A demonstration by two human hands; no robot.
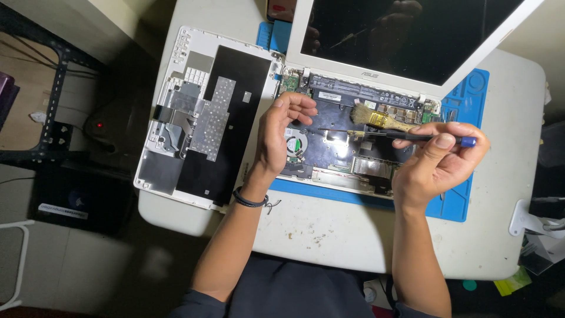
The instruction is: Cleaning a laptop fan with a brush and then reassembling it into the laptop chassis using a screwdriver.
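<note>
- Laptop (353,126), white, opened up: base lies on a blue work mat (465,194) on a white table (329,235); dark screen tilted away at the far side; board, battery and round fan (296,143) exposed.
- Keyboard cover (206,118), removed: lies face down just left of the base, black backing and metal shielding upward. Best kept apart from the working area.
- Left hand (281,135): fingers curled, hovering over the fan corner; I cannot tell whether it pinches a small part. Advisable to rest it on the base edge for steadiness.
- Brush (376,119), wooden handle, pale bristles: lies on the board near the hinge, loose. Could roll; better moved off before any fine work.
- Screwdriver (388,135), thin shaft, dark grip, blue cap: tip points left over the board.
- Right hand (438,159): closed on the screwdriver grip, thumb on top. Judged best to seat the tip squarely and press lightly.
</note>
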